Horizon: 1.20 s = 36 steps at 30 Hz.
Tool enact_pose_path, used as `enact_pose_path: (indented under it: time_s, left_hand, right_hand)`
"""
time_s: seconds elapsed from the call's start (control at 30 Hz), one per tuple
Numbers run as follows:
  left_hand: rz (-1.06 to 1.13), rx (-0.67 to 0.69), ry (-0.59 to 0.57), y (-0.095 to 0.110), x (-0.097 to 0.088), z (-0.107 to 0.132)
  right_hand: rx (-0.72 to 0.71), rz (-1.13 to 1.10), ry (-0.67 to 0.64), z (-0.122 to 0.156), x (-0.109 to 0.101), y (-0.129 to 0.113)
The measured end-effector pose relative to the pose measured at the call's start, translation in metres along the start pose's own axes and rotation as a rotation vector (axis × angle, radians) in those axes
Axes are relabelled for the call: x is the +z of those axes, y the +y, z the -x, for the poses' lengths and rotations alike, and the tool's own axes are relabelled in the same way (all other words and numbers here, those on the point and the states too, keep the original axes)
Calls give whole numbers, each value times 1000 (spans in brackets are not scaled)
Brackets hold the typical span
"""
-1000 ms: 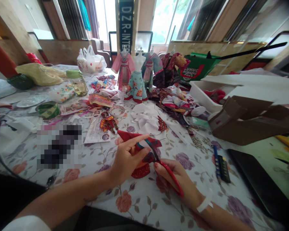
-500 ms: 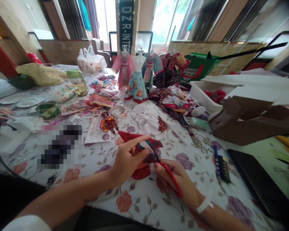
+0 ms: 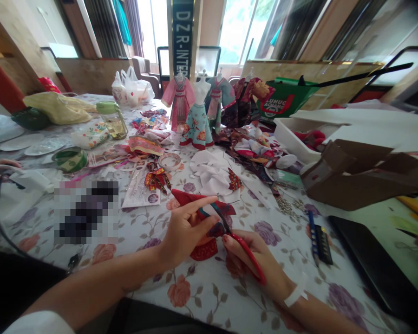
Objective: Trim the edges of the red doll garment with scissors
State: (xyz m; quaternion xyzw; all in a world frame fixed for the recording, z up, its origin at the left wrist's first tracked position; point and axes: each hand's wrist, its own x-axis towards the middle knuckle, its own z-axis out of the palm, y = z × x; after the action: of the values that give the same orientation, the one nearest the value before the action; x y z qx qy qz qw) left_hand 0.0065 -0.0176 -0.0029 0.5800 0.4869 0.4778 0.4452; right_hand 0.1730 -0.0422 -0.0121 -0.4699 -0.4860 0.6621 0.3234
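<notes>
Your left hand has a firm grip on a red doll garment, pinched between thumb and fingers. Your right hand is clenched on red-handled scissors, their dark blades at the garment's cloth. Both hands sit above the floral-covered counter, short of its near edge, with white fabric just ahead. A black tablet lies to the right. Far ahead, a dark banner reads "DZ R·INTER"; a green bag's lettering is too warped to read.

Both forearms stretched forward, left hand pinching with index finger extended, right hand curled closed just beside it.
</notes>
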Motion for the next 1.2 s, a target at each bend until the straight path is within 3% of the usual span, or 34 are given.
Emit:
enact_pose_path:
  time_s: [1.2]
  left_hand:
    - [7,-19,-20,-1,1,0]
  right_hand:
    - [-25,-5,2,0,-1,3]
